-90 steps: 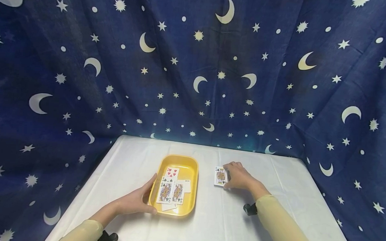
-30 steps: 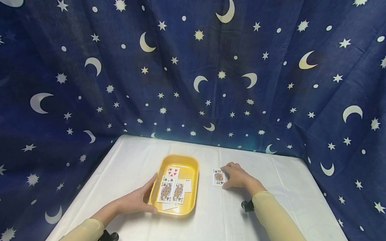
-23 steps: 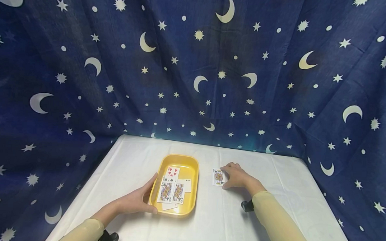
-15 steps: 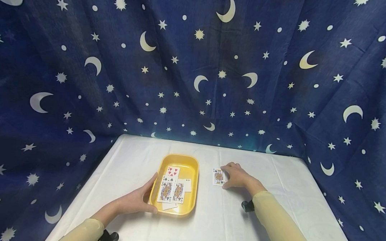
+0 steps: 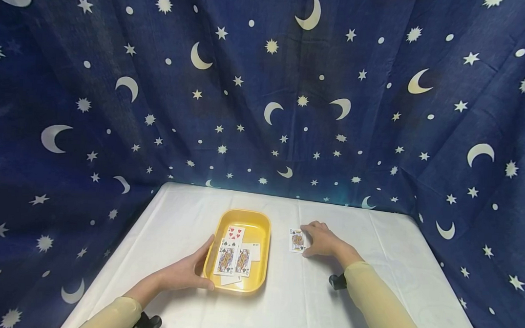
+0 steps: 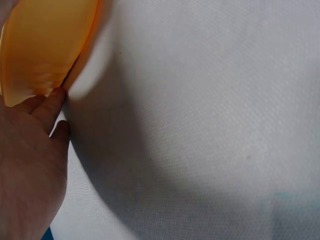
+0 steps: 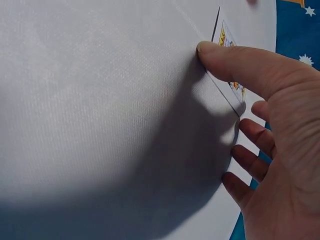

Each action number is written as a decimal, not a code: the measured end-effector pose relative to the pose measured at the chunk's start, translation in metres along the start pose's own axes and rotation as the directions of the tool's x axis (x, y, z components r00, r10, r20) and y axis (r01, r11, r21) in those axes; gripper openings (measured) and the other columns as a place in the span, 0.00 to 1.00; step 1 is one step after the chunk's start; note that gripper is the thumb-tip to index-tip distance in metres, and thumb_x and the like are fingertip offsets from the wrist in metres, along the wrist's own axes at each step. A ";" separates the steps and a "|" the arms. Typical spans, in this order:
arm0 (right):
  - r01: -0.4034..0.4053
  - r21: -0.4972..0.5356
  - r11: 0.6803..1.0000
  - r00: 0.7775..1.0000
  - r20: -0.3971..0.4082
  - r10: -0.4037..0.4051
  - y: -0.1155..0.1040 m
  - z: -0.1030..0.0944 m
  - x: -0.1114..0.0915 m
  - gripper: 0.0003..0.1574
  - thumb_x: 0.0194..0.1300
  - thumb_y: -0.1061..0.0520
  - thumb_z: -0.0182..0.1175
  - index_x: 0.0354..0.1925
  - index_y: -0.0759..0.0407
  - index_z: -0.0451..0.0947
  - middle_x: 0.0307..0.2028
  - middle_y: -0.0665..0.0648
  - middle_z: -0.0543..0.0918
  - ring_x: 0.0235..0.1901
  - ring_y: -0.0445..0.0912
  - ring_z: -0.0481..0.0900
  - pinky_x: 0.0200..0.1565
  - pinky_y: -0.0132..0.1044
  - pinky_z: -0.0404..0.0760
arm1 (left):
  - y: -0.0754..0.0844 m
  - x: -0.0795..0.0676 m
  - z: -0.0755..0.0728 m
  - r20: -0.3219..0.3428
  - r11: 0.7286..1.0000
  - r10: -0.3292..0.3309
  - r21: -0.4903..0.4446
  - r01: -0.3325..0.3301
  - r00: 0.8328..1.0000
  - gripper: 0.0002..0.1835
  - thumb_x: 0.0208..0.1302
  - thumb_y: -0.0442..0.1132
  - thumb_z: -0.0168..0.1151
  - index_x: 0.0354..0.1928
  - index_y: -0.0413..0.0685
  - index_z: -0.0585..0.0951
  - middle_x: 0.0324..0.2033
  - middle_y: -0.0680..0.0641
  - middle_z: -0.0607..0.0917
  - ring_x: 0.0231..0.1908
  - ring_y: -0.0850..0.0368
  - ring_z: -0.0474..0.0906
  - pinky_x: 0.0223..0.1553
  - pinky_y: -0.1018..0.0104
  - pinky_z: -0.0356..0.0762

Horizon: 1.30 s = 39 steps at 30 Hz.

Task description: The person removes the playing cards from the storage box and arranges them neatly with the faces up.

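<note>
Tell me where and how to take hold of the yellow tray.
Grip the yellow tray by its left wall, coming from the left, where the left hand is. It sits upright with a raised rim around the cards, so an outside grip should likely spare them.

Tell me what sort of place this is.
Probably a staged tabletop recording booth: a blue moon-and-star cloth hangs behind a white-covered table, and a black device shows beside each sleeve.

Rounded yellow tray, overlapping face-up playing cards inside, face-up court card lying to its right
</note>
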State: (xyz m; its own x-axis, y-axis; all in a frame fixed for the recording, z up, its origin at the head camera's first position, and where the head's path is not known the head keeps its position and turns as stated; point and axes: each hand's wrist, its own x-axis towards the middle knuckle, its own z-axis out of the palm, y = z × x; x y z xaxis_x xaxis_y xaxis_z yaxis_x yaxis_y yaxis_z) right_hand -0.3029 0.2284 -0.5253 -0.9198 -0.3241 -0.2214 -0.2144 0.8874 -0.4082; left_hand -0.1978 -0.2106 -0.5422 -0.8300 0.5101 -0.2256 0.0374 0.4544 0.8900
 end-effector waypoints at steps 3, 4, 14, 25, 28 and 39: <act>0.013 -0.002 1.000 1.000 0.002 -0.013 0.000 0.000 -0.001 0.58 0.50 0.47 0.80 0.75 0.57 0.67 0.67 0.63 0.71 0.67 0.59 0.65 0.71 0.60 0.65 | 0.000 0.000 0.000 0.003 1.000 -0.002 -0.008 0.002 1.000 0.71 0.54 0.48 0.81 0.82 0.61 0.33 0.82 0.45 0.43 0.79 0.46 0.44 0.76 0.46 0.47; 0.022 -0.005 1.000 1.000 -0.004 -0.022 0.000 -0.001 -0.002 0.58 0.51 0.47 0.80 0.75 0.57 0.66 0.68 0.63 0.70 0.68 0.60 0.65 0.71 0.60 0.64 | 0.000 0.000 0.000 0.004 1.000 -0.001 -0.011 0.001 1.000 0.71 0.54 0.47 0.81 0.82 0.61 0.32 0.82 0.45 0.43 0.79 0.46 0.44 0.76 0.45 0.47; 0.088 -0.092 0.992 0.968 -0.227 -0.107 -0.015 -0.010 -0.002 0.58 0.60 0.37 0.72 0.77 0.62 0.61 0.70 0.67 0.69 0.69 0.63 0.64 0.71 0.62 0.64 | 0.002 -0.002 0.000 0.005 1.000 -0.006 -0.007 0.006 1.000 0.71 0.54 0.48 0.81 0.82 0.60 0.33 0.81 0.43 0.44 0.79 0.43 0.45 0.76 0.43 0.49; 0.195 -0.126 0.973 0.933 -0.283 -0.224 -0.078 -0.011 -0.003 0.54 0.61 0.36 0.69 0.77 0.54 0.63 0.70 0.59 0.70 0.71 0.56 0.63 0.72 0.57 0.64 | -0.002 0.001 -0.001 0.007 1.000 0.000 -0.008 0.000 1.000 0.71 0.54 0.48 0.81 0.82 0.61 0.32 0.82 0.46 0.43 0.79 0.48 0.44 0.76 0.47 0.47; 0.259 -0.155 0.953 0.922 -0.253 -0.292 -0.099 -0.007 -0.002 0.55 0.59 0.37 0.72 0.76 0.54 0.64 0.69 0.57 0.72 0.70 0.54 0.64 0.72 0.54 0.65 | -0.003 0.002 -0.001 0.006 1.000 0.000 -0.005 0.000 1.000 0.71 0.54 0.48 0.81 0.82 0.62 0.33 0.82 0.46 0.44 0.79 0.47 0.44 0.76 0.46 0.48; 0.405 -0.270 0.874 0.901 -0.043 -0.431 -0.159 0.013 -0.001 0.58 0.54 0.32 0.74 0.75 0.54 0.68 0.66 0.54 0.73 0.66 0.50 0.66 0.71 0.47 0.66 | -0.001 0.002 -0.001 0.007 1.000 0.006 -0.004 -0.006 1.000 0.71 0.53 0.49 0.81 0.82 0.60 0.33 0.82 0.47 0.42 0.79 0.48 0.43 0.77 0.47 0.47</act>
State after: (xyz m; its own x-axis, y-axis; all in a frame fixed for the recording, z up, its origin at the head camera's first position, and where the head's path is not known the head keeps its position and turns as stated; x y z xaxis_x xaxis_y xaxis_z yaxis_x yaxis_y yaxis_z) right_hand -0.2637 0.0837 -0.4717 -0.7509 -0.6602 0.0145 -0.6483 0.7328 -0.2067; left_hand -0.1999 -0.2114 -0.5433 -0.8259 0.5178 -0.2232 0.0398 0.4484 0.8929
